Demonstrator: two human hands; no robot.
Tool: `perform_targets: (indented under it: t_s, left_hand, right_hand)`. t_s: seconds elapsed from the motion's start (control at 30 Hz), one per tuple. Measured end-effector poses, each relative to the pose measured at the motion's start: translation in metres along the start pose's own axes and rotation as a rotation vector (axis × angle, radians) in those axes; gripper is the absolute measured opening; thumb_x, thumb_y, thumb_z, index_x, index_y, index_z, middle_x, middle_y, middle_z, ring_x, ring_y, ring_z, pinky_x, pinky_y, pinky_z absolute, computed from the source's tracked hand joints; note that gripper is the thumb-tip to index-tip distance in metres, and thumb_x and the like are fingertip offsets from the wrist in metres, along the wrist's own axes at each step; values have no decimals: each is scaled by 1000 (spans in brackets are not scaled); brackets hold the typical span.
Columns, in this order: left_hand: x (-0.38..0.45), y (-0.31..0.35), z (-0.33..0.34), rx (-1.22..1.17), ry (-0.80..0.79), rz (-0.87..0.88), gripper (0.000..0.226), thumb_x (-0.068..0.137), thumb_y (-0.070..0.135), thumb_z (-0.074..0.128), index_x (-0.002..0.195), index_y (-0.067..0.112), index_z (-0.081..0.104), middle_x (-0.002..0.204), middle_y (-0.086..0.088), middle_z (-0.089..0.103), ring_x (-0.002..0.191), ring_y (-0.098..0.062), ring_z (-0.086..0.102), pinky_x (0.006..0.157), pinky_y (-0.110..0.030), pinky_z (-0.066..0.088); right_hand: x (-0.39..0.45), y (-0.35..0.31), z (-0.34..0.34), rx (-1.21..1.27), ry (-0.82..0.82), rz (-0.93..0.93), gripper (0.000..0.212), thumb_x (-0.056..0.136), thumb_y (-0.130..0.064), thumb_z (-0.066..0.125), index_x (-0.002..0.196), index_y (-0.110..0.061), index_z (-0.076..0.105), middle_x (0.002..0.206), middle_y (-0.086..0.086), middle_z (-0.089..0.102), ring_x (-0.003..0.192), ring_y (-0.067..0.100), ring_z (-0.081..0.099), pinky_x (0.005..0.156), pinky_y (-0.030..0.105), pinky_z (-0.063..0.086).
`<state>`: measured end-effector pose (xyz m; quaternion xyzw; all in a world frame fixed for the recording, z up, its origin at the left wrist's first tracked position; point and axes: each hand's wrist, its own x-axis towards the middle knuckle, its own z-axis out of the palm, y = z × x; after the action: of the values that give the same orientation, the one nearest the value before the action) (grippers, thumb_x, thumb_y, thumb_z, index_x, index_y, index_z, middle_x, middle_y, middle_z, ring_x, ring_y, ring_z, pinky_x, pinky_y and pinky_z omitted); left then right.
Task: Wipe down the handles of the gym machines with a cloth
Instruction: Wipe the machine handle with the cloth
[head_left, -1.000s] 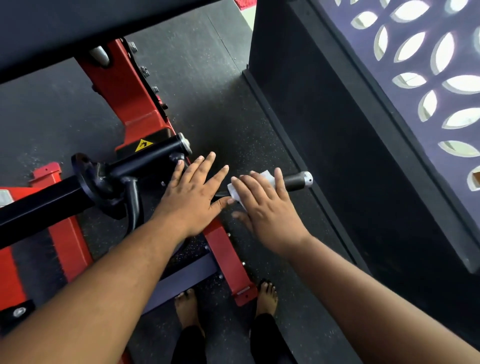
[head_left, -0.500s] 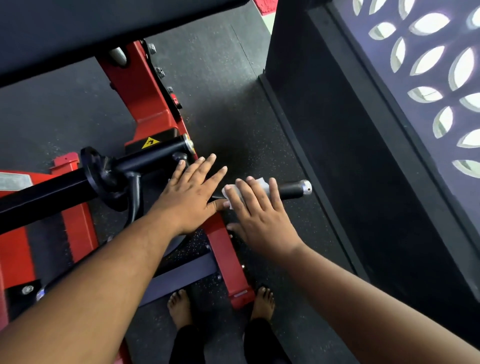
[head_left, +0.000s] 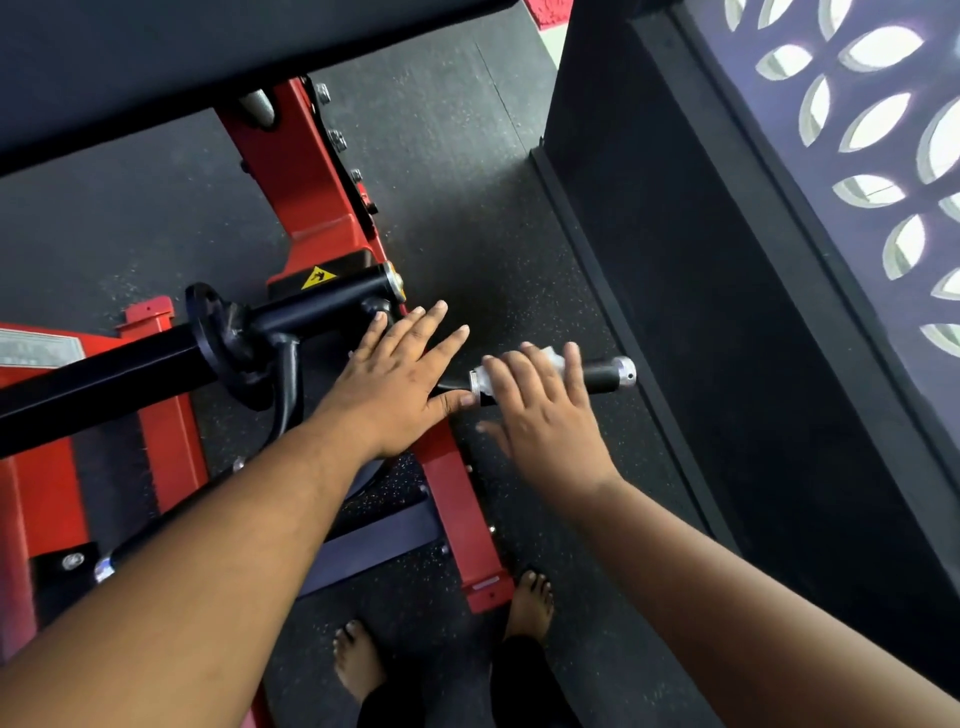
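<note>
While the right hand (head_left: 540, 415) presses a white cloth (head_left: 555, 359) onto 1 black handle (head_left: 605, 373), fingers straight, wiping looks midway; left hand (head_left: 400, 379) rests splayed.

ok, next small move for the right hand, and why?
Probably slide the cloth outward along the grip: the right hand presses it near the inner end, while the black outer stretch up to the metal cap lies uncovered.

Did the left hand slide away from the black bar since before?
No. The left hand lies flat in the same spot just below the black bar's silver end, fingers spread as before.
</note>
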<state>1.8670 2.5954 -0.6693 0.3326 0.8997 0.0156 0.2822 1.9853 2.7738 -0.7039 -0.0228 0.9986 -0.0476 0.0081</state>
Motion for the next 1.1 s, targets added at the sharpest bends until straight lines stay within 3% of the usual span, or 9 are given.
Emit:
perform_targets:
  t_s: [0.1,0.2,0.33,0.43,0.6,0.77,0.93,1.1]
  left_hand:
    - [1,0,1,23,22,2,91,84,82,6,163,38,-7,169,7,-25,156,-13,-20,124,-42,-19]
    - [0,0,2,27,30,0,84,93,77,14,162,35,-10,168,4,-26,155,-14,-22,124,-41,-20]
    - [-9,5,10,12,93,-26,83,99,71,17,162,27,-15,168,4,-27,154,-13,-25,125,-43,-17]
    - [-29,9,21,-36,160,-30,83,102,66,23,162,24,-16,167,3,-27,154,-14,-25,126,-42,-14]
    - [-88,-5,44,-52,213,-22,80,100,67,16,158,25,-22,166,1,-28,155,-16,-22,128,-46,-8]
    - [-150,-51,73,-118,334,-106,77,101,65,16,164,23,3,172,-1,-3,159,-18,-4,128,-49,2]
    - [-211,-114,106,-201,442,-319,74,103,60,27,164,19,20,172,-4,13,159,-22,9,127,-52,12]
    - [-257,-160,139,-236,410,-473,77,103,64,18,165,19,10,172,-1,4,159,-17,1,128,-50,6]
  right_hand:
    - [-3,4,1,-30,41,-25,65,99,-39,61,154,-16,36,145,8,50,143,30,42,121,70,3]
    - [-18,36,2,-61,9,116,67,95,-20,67,153,-18,34,147,4,45,145,28,37,117,74,0]
    - [-42,75,-10,58,7,228,56,105,-11,50,156,-24,32,158,-3,37,154,21,21,125,60,0]
    - [-49,70,-24,208,72,201,46,106,-10,42,151,-17,46,157,5,46,150,23,35,127,53,13]
    - [-50,-5,-40,468,202,178,44,101,-8,45,144,-12,56,150,4,54,144,18,45,124,43,28]
    - [-39,-94,-38,648,193,154,53,94,-6,44,145,-16,55,149,-2,56,143,13,45,121,39,32]
    - [-18,-167,-30,661,101,-18,56,93,-2,44,146,-16,54,153,-1,51,147,13,40,125,35,25]
    - [6,-215,-14,453,103,-245,58,92,5,51,148,-9,50,156,8,47,148,24,38,124,48,25]
